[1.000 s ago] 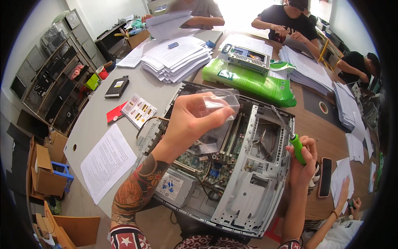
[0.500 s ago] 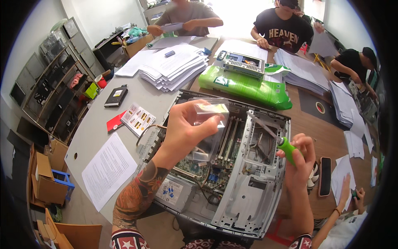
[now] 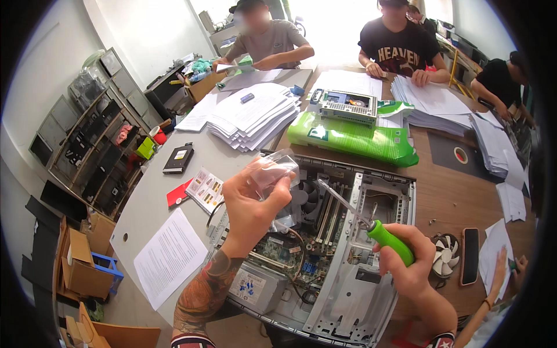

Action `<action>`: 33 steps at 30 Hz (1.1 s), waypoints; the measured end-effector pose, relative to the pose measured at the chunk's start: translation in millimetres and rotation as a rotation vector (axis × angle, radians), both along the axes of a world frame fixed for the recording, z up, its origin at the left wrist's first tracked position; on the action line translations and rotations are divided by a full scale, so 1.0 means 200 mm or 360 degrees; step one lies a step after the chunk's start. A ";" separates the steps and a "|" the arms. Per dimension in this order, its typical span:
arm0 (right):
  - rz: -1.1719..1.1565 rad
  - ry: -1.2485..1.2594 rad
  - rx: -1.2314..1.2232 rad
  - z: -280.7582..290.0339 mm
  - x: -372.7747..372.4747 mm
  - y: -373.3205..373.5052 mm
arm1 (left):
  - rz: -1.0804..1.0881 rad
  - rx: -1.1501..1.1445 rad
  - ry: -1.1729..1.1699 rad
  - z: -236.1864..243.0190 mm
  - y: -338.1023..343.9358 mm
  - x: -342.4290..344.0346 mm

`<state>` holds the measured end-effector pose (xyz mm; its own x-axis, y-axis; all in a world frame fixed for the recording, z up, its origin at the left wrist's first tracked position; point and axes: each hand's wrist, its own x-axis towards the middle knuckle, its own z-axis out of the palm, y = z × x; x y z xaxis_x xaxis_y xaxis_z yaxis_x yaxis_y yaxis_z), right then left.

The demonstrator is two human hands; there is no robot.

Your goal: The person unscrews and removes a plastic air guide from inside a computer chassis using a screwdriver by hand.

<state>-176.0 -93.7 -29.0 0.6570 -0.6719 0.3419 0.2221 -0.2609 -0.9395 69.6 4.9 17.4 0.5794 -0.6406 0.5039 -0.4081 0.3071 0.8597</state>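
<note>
Left hand [image 3: 252, 206] pinching clear plastic piece [image 3: 271, 171]; right hand [image 3: 409, 261] fisted on green-handled screwdriver [image 3: 371, 226], shaft pointing 10 o'clock over open computer case [image 3: 400, 191], tip just short of left fingers.

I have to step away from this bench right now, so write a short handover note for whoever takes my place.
Left hand: raised over the open computer case, pinching a small clear plastic piece.
Right hand: gripping a green-handled screwdriver, shaft angled up-left above the case.
Case lies open on the table, fan and boards exposed. A loose small fan and a black phone lie to its right.
Done: cover off.
Left: the clear piece is not yet set down or fitted.
</note>
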 end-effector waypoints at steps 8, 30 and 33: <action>0.0029 -0.0016 -0.0503 0.01 0.07 0.00 | -0.0178 -0.0041 0.0064 -0.01 -0.01 -0.02; -0.0067 -0.0211 -0.0648 -0.05 0.07 0.00 | -0.0218 0.0003 0.0037 -0.02 0.00 -0.08; -0.0080 -0.0196 -0.0671 -0.05 0.07 0.00 | -0.0183 -0.0007 0.0092 -0.04 -0.01 -0.09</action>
<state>-161.6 -94.2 -38.7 0.5640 -0.4870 0.6669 0.3031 -0.6292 -0.7157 52.0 3.1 8.8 0.5306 -0.7023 0.4747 -0.3198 0.3528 0.8794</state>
